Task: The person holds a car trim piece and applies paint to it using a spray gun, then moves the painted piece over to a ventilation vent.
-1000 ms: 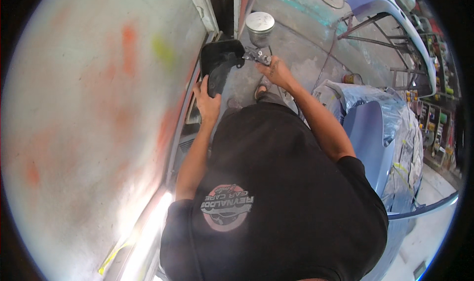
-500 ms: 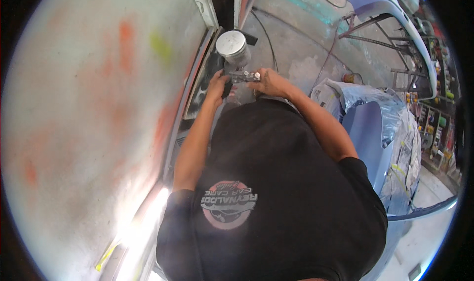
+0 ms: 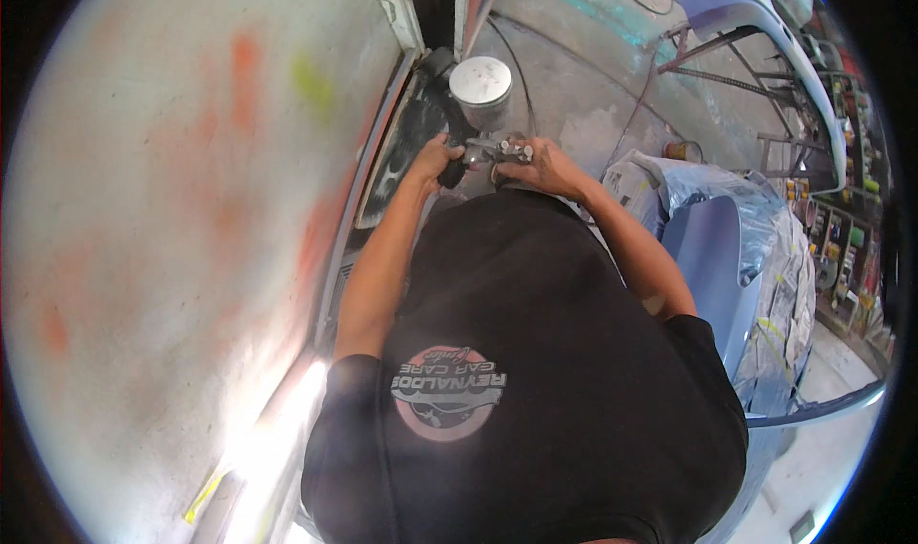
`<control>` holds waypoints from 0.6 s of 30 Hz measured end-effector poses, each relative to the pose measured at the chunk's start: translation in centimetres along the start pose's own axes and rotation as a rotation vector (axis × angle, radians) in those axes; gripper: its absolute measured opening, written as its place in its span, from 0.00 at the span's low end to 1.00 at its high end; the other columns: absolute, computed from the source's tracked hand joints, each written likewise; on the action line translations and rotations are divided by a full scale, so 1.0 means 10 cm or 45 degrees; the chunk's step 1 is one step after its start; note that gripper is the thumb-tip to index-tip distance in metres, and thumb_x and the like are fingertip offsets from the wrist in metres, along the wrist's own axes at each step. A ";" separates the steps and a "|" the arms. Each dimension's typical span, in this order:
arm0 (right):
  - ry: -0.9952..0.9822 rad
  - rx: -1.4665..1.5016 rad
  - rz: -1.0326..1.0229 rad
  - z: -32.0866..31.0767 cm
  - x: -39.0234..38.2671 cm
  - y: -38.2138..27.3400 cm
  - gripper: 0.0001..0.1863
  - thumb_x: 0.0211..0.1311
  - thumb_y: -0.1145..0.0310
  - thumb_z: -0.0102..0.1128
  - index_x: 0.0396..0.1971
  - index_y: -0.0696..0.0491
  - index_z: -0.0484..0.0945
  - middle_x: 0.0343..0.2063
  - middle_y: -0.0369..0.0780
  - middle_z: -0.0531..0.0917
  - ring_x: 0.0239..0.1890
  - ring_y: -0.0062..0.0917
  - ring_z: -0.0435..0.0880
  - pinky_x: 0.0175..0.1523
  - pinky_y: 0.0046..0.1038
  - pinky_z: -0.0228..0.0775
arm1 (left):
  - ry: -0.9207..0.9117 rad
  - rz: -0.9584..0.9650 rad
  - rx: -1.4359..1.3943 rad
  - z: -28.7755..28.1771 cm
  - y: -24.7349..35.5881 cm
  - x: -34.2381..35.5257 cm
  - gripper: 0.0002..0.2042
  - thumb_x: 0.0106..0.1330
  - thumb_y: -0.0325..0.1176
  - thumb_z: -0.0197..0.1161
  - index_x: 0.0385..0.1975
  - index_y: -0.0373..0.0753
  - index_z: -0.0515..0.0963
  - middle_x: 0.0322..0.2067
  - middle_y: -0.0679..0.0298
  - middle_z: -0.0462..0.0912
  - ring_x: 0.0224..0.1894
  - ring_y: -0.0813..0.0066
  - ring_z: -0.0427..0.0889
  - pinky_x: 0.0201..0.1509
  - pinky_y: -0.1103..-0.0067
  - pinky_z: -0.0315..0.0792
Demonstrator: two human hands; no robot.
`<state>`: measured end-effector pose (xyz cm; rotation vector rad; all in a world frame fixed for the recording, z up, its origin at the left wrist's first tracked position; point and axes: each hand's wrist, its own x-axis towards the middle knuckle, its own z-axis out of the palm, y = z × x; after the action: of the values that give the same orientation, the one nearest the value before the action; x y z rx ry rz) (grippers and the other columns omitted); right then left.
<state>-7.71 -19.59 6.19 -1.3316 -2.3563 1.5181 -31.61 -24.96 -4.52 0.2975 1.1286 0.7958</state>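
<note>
My left hand (image 3: 430, 162) grips the black plastic part (image 3: 440, 71), which is partly hidden behind a spray gun. My right hand (image 3: 547, 169) is closed around that spray gun (image 3: 509, 151), which carries a round silver cup (image 3: 481, 87) on top. The gun is held close over the black part, level with my left fingers; whether they touch is unclear. A dark, white-smudged panel (image 3: 387, 176) lies just left of my hands, along the wall.
A pale wall (image 3: 172, 190) with orange and yellow paint marks fills the left. At the right are blue painted panels (image 3: 698, 267) with crumpled plastic masking (image 3: 784, 295), a light blue bumper (image 3: 727, 4) on a metal stand, a small can (image 3: 681, 150) and cluttered shelves (image 3: 846, 248). A hose (image 3: 516, 61) crosses the floor.
The spray gun and its cup have moved down toward my body and over the black part, now largely hidden. In the last half second the cup has shifted slightly right.
</note>
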 end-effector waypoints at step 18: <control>0.179 0.261 0.034 0.04 0.01 -0.06 0.17 0.66 0.60 0.65 0.43 0.61 0.83 0.32 0.44 0.87 0.34 0.26 0.83 0.43 0.33 0.74 | 0.129 0.103 0.065 -0.11 -0.09 0.00 0.12 0.77 0.36 0.51 0.54 0.38 0.71 0.30 0.59 0.80 0.22 0.72 0.79 0.22 0.75 0.74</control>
<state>-8.31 -19.91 6.38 -1.3754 -2.0465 1.5677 -32.22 -25.78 -5.50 0.3505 1.2394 0.8617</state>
